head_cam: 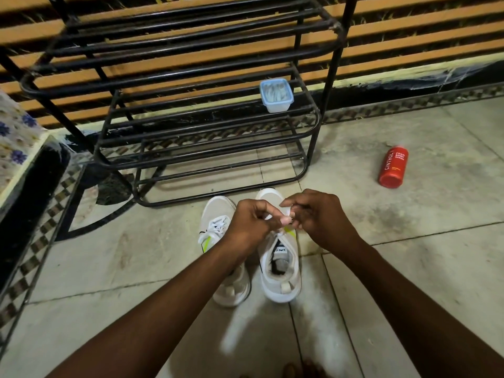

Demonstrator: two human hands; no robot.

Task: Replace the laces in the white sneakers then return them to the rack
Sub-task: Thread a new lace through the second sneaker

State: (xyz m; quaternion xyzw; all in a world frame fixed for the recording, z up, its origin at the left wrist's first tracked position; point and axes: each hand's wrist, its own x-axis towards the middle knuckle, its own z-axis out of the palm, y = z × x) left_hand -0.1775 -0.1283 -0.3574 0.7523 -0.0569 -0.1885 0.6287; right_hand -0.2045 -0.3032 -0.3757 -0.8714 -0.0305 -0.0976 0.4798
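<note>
Item, 6 o'clock edge of view: bare toes (300,369), partly cut off, on the pale tiled floor (409,268). Item: two bare forearms reaching from 7 and 5 o'clock toward the centre. Item: pair of white sneakers, standing upright side by side on the floor just below centre, toes pointing to 12 o'clock. The left sneaker (218,233) is partly covered by the left forearm; its laces are threaded and a yellow-green stripe shows on its side. The right sneaker (281,271), touching or just beside it at 3 o'clock, has its opening and tongue label in view. Item: left hand (253,222), above the right sneaker's eyelets, fingers curled and pinching a white lace (287,211). Item: right hand (319,216), just beside it at 3 o'clock, thumb and forefinger pinching the same lace, the other fingers curled under. Item: black metal shoe rack (191,118), at 12 o'clock from the sneakers, lowest bar near their toes. Item: red bottle (393,166), lying on its side on the floor at 2 o'clock, well apart from the sneakers. Item: small clear lidded container (276,95), on a middle shelf toward the rack's right end. Item: flower-patterned cloth (16,137), at 9 o'clock. Item: orange-and-dark slatted wall (409,36) behind the rack.
</note>
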